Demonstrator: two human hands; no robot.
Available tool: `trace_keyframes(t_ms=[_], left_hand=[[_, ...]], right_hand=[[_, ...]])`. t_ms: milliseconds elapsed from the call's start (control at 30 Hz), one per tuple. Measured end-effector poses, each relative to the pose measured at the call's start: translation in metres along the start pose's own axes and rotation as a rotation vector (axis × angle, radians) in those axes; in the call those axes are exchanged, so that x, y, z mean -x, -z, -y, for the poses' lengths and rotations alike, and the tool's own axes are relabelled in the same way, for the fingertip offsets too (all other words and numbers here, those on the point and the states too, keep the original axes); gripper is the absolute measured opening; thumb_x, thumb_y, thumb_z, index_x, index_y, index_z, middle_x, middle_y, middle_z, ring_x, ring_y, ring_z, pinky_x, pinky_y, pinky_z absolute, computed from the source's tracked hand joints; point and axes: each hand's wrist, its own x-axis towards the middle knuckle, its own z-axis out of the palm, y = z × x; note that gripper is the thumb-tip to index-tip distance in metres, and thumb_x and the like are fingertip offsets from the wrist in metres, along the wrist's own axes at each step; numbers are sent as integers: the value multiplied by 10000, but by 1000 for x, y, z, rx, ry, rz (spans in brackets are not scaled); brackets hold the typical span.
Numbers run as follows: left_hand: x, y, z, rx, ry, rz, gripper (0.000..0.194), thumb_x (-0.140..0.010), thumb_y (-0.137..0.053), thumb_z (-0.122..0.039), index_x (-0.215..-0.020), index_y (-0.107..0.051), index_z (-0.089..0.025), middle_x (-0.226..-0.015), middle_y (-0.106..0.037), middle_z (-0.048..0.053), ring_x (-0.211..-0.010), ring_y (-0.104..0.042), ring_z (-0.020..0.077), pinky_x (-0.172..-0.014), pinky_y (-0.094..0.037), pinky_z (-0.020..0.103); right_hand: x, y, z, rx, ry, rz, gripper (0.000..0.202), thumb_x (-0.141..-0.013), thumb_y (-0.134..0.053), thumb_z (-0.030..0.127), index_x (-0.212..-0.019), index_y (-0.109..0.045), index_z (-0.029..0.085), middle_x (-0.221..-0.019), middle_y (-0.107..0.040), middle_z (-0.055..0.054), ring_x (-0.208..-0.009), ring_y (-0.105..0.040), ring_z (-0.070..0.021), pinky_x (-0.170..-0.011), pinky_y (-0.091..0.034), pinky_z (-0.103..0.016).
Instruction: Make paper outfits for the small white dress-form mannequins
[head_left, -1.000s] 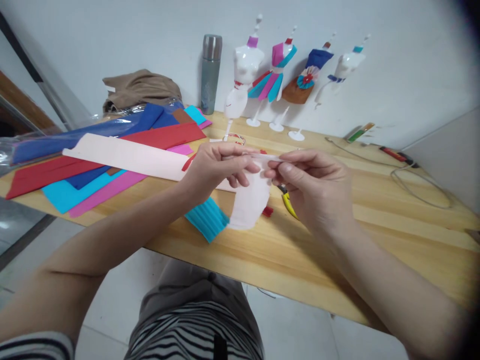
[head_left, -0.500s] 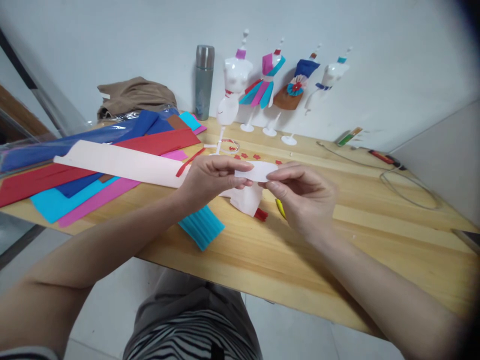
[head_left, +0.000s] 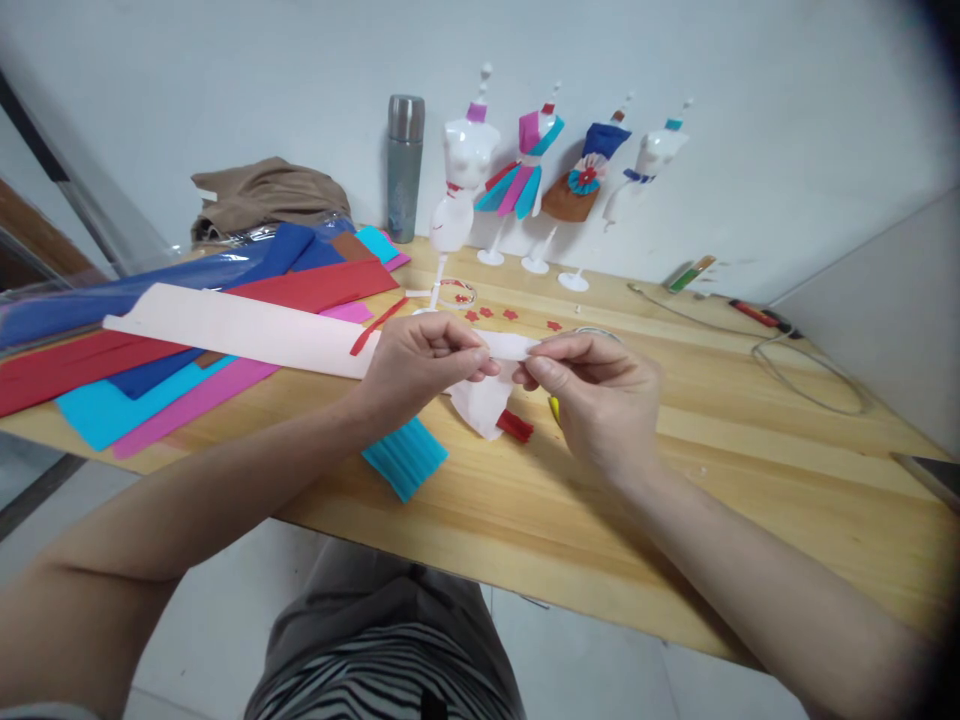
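Note:
A small pale pink paper strip (head_left: 510, 346) is stretched between my two hands above the wooden table. My left hand (head_left: 431, 360) pinches its left end between thumb and fingers. At the right end, my right hand (head_left: 600, 385) grips it the same way. Under the strip lies a larger pale pink piece (head_left: 480, 402), partly hidden by my hands, with a red pleated piece (head_left: 516, 427) at its edge. A teal pleated piece (head_left: 406, 459) rests nearer the front edge. Something yellow (head_left: 554, 411) shows beside my right hand.
Coloured paper sheets (head_left: 322, 285) pile up at the left by a brown cloth (head_left: 270, 198). A thermos (head_left: 405, 170) and several mannequins (head_left: 469, 150) stand along the wall. Small red flowers (head_left: 510, 315) lie behind my hands; a cable (head_left: 787, 380) curls at the right.
The fingers of my left hand have closed further over the strip's left end, and less of the strip shows. The view has shifted slightly.

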Motion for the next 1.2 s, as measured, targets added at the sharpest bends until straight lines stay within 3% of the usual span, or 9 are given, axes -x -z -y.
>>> trace_keyframes(t_ms=[400, 667, 833, 1000, 1200], left_hand=[[1, -2, 7, 91, 106, -25, 152, -668, -752, -179, -739, -631, -123, -577, -716, 29, -568, -714, 159, -560, -571, 230], [-1, 3, 9, 10, 84, -30, 246, -676, -776, -189, -902, -718, -114, -648, -747, 34, -654, -743, 177, -606, -587, 240], [-2, 4, 9, -75, 55, -32, 260, -694, -771, -221, -928, -738, -114, -649, -745, 37, -611, -729, 172, -577, -580, 248], [-1, 3, 8, -51, 49, 40, 346, -637, -818, -213, -965, -745, -127, -718, -760, 33, -628, -727, 165, -604, -596, 256], [2, 2, 7, -83, -22, 44, 247, -676, -785, -205, -915, -763, -147, -747, -763, 22, -629, -715, 135, -634, -609, 250]], right_hand=[[0, -2, -4, 6, -1, -38, 140, -688, -825, 245, -762, -717, 294, -655, -683, 23, -581, -639, -153, -568, -548, -318], [-2, 2, -9, 63, 33, -5, 134, -717, -804, 223, -798, -761, 321, -789, -732, 7, -647, -657, -161, -643, -571, -347], [-4, 2, -9, 61, 26, -7, 135, -713, -812, 233, -816, -760, 303, -740, -721, 17, -634, -658, -159, -637, -567, -344], [-5, 3, -11, 30, -31, -8, 168, -693, -827, 253, -826, -738, 301, -696, -694, 24, -611, -641, -157, -633, -561, -349], [-4, 3, -10, 39, -35, 5, 164, -685, -834, 257, -806, -729, 288, -742, -697, 20, -629, -618, -139, -613, -537, -318]])
